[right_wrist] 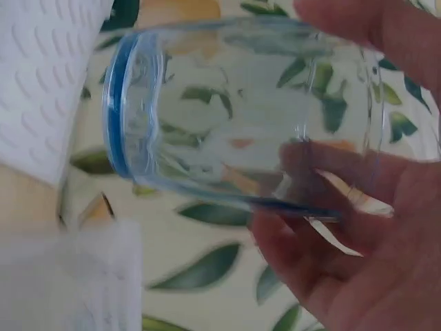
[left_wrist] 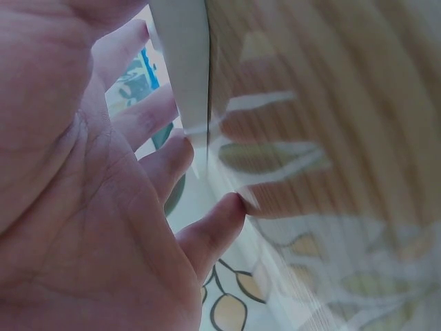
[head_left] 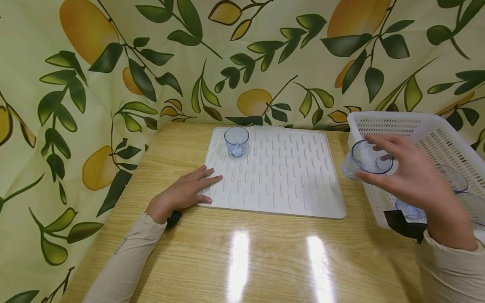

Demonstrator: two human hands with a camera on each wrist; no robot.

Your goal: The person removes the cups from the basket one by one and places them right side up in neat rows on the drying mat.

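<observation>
My right hand grips a clear bluish drinking glass between thumb and fingers, lifted at the near left side of the white basket. In the right wrist view the glass lies sideways in the grasp, its blue-tinted rim pointing left and its base towards the palm. My left hand rests with fingers spread at the left edge of the white ridged drying mat. A similar glass stands upright near the mat's back left corner, beyond the left fingertips.
Several more glasses sit inside the perforated basket on the right. The wooden table extends in front of the mat. A fruit-patterned cloth hangs behind and to the left.
</observation>
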